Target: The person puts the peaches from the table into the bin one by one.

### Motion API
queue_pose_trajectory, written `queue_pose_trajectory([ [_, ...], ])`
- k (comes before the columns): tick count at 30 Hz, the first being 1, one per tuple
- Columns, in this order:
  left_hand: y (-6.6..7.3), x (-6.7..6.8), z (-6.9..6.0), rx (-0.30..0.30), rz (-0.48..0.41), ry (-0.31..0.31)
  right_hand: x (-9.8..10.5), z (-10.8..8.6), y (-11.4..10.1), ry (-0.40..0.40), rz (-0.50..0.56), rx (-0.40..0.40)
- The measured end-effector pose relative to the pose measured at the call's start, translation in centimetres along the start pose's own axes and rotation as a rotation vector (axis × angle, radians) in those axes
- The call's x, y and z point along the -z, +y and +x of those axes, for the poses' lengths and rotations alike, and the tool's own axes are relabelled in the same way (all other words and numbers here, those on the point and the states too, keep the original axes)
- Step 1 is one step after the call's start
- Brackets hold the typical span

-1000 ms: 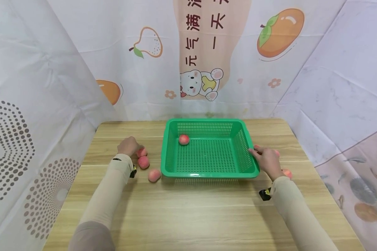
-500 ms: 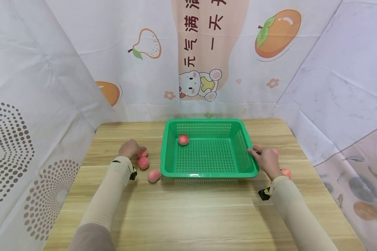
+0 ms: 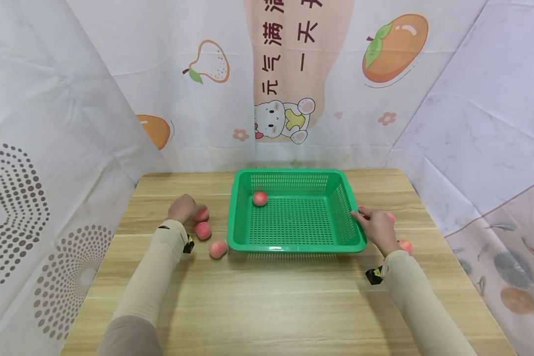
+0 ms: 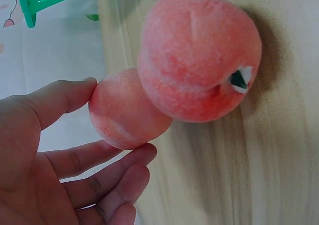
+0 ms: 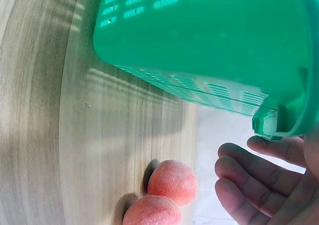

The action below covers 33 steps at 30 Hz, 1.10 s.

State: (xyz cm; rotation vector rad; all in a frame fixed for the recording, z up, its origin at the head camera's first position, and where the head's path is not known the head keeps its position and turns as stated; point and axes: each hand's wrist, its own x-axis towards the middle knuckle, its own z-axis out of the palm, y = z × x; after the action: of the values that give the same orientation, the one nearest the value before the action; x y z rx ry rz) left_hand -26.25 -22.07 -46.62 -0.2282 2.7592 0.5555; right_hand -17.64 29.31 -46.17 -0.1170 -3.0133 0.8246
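Observation:
My left hand (image 3: 182, 208) pinches a pink peach (image 4: 124, 113) between thumb and fingers, low over the table. A second peach (image 4: 199, 56), larger in the left wrist view, sits against it. Below these, a third peach (image 3: 218, 249) lies beside a green plastic basket (image 3: 293, 248). One more peach (image 3: 260, 199) rests inside the basket toward its back left. With its thumb over the rim and forefinger beneath, my right hand (image 3: 377, 228) holds the basket's right side; its other fingers (image 5: 249, 185) stay off the basket.
Right of the basket, partly behind my right hand, are several peaches, among them one near the wrist (image 3: 405, 245) and two in the right wrist view, a farther peach (image 5: 172, 182) and a nearer peach (image 5: 152, 214). Printed curtains surround the wooden table (image 3: 271, 306).
My left hand shifts only slightly at the peach. The right hand, the basket and the other peaches keep their places.

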Motion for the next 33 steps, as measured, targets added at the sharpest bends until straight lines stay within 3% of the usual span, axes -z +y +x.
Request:
queue_pose_trajectory([
  [14, 0.5, 1.0, 0.1, -0.050, -0.089, 0.041, 0.2, 0.0, -0.1, -0.007, 0.000, -0.006],
  [25, 1.6, 1.3, 0.3, -0.053, -0.129, 0.137, 0.2, 0.1, 0.1, -0.007, 0.002, 0.001],
  [33, 2.3, 1.4, 0.4, -0.076, -0.147, 0.173, 0.2, 0.1, 0.0, -0.027, 0.018, -0.027],
])
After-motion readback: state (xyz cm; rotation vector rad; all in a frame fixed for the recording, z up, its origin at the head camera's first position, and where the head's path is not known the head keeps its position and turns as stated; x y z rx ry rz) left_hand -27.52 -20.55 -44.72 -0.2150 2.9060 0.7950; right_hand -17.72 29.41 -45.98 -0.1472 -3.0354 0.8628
